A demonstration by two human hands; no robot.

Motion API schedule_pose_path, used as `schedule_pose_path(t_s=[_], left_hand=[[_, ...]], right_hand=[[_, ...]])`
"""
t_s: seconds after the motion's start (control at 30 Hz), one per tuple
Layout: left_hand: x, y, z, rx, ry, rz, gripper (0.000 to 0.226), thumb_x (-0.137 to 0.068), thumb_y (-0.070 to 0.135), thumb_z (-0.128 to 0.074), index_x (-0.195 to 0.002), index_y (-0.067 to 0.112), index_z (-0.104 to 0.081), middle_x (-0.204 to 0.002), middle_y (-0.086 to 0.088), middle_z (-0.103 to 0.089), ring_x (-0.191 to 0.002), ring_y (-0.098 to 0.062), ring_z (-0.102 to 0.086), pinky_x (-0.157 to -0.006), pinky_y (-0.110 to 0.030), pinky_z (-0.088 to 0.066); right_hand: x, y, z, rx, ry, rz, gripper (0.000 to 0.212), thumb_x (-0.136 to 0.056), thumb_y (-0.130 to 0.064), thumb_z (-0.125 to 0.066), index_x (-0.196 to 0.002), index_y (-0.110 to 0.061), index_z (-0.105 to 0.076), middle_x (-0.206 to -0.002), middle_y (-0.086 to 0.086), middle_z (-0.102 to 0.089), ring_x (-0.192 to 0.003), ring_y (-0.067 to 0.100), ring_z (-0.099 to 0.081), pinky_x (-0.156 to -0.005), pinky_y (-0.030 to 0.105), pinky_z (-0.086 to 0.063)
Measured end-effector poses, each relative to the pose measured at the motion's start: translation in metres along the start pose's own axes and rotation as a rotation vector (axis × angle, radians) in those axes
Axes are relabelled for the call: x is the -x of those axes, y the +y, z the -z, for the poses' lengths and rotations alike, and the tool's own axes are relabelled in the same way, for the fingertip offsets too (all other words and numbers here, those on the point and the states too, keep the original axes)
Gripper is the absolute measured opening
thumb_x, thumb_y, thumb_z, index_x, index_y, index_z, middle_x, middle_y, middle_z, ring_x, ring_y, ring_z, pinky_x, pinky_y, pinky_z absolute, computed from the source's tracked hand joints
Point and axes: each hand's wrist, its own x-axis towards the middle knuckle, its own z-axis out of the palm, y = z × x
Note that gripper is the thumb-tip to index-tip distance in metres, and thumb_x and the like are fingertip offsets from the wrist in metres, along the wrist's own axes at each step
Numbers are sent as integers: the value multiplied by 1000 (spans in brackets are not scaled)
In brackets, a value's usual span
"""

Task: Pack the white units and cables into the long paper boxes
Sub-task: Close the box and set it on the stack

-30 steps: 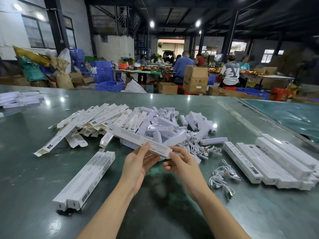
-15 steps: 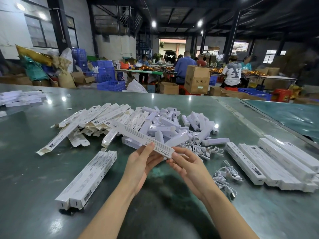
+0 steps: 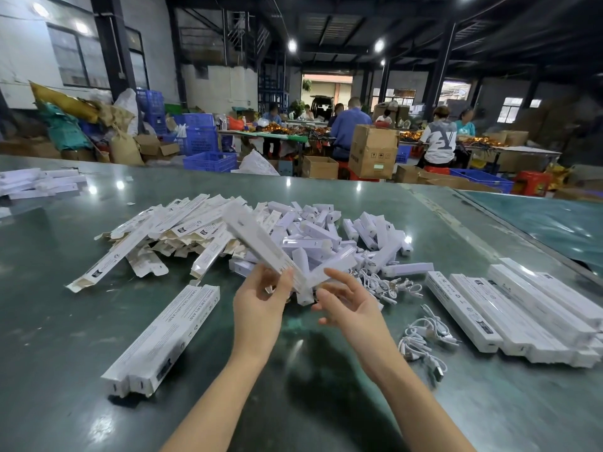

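My left hand pinches the near end of a long white paper box, which points up and away to the left over the table. My right hand hovers just right of that end, fingers spread and relaxed, holding nothing. Behind the hands lies a heap of white units. Flat unfolded paper boxes are piled to the left of the heap. White cables lie coiled at the right of my right hand.
Two closed boxes lie side by side at near left. A row of closed boxes fills the right. More white boxes sit far left. Beyond the green table, people work among cartons and blue crates.
My right hand has let go of the box end and opened. My left hand has swung the box's far end upward and turned it, so its printed face no longer shows.
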Motion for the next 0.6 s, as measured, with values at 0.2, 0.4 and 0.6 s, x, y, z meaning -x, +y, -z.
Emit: schedule_pose_path(t_s=[0.2, 0.4, 0.6], left_hand=[[0, -4, 9, -338, 118, -343, 50, -85, -1, -71, -124, 28, -64, -121, -1, -55, -116, -16, -51, -100, -26, -40], [-6, -10, 13, -593, 260, -450, 55, -74, -10, -75, -122, 16, -69, -121, -15, -55, -116, -35, -49, -98, -38, -30], [-4, -8, 8, -504, 219, -341, 62, -77, -7, -76, -134, 12, -58, -131, -19, -43, -120, -29, -44, -105, -36, -37]], right_hand=[[8, -9, -3, 282, 45, 472, 59, -80, -10, -77, -129, -31, -53, -96, -11, -63, -72, 9, -58, -66, 20, -49], [9, -12, -1, 552, 45, 748, 60, -73, -13, -81, -125, -26, -55, -99, -10, -59, -84, 2, -56, -69, 9, -44], [6, -8, -3, 589, 136, 773, 33, -75, -12, -74, -108, -13, -67, -94, -4, -65, -86, 1, -57, -75, 6, -41]])
